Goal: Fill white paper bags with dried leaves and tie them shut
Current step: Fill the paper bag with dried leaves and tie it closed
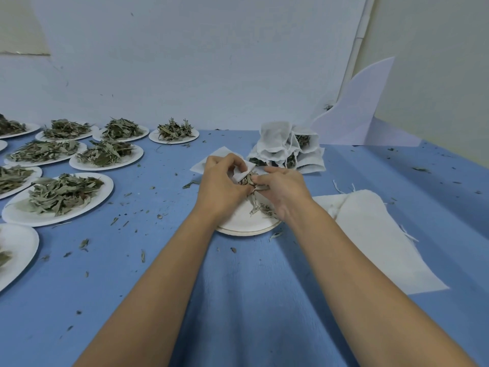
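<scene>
left hand (222,181) grip pinching bag (201,165) mouth above plate (246,224) at tabletop (238,287) centre, bag lying 10-to-4 o'clock, mouth toward 4, right hand (280,186) grip pinching leaves (247,181) at the mouth, filled bags (277,144) at 1 o'clock

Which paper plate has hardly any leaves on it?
The plate under the left hand, holding a bag, and the right hand, pinching leaves. Only a few leaves lie on it; the left-side plates carry full heaps.
</scene>
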### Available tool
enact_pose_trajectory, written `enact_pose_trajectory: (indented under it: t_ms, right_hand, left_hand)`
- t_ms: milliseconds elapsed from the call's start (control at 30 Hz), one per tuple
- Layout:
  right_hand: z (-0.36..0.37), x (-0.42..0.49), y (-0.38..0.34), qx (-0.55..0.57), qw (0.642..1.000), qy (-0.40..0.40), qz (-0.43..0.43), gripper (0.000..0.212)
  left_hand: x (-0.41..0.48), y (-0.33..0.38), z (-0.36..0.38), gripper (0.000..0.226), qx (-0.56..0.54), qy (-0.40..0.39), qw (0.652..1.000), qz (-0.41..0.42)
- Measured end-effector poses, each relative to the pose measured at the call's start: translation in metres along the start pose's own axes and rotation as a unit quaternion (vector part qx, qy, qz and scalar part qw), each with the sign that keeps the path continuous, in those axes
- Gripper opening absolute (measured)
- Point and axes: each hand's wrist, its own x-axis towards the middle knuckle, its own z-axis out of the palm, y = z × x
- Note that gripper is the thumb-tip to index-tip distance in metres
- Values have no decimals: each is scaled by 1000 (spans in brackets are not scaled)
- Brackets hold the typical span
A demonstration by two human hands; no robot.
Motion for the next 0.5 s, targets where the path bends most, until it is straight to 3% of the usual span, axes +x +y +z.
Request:
enact_pose_trajectory:
  t_ms: [233, 500]
  right_hand:
    - [5, -8, 0, 60, 997, -54, 19, 9]
    - [2, -6, 2, -3, 999, -25, -25, 12]
  left_hand:
    - [3, -2, -7, 41, -30, 6, 999, -15]
    - [1, 0, -8, 41, -48, 13, 999, -18]
